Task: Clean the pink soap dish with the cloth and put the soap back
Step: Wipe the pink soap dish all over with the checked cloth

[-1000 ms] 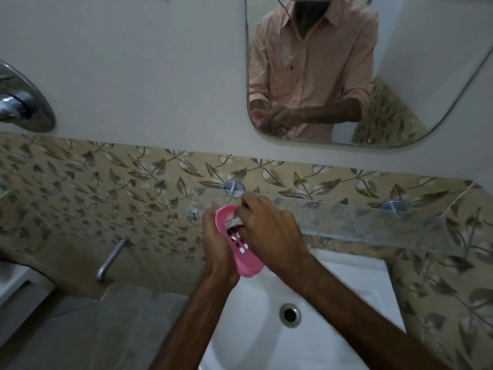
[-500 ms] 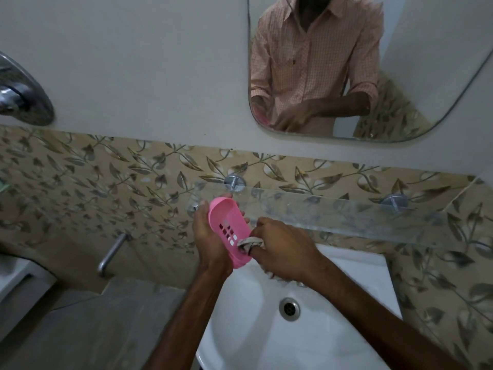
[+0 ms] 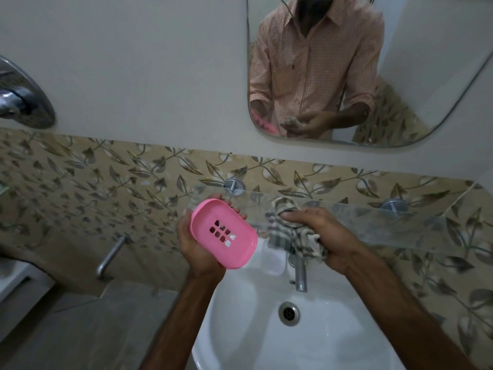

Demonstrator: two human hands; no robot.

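Note:
My left hand (image 3: pixel 198 247) cups the pink soap dish (image 3: pixel 223 233) from underneath, above the left rim of the basin. The oval dish faces me, tilted, and its drain holes show in the middle. Nothing lies in it. My right hand (image 3: pixel 324 236) is closed on a bunched checked cloth (image 3: pixel 289 233), a hand's width to the right of the dish and apart from it, just in front of the glass shelf. No soap is in view.
A white wash basin (image 3: pixel 256 340) with a drain lies below, and its chrome tap (image 3: pixel 301 273) sits under the cloth. A glass shelf (image 3: pixel 400 228) on two metal mounts runs along the leaf-patterned tiles. A mirror (image 3: pixel 426 62) hangs above. Another tap (image 3: pixel 110 256) juts out at left.
My right hand has pulled the cloth off the dish and moved right toward the shelf. My left hand has turned the dish so its inside faces me.

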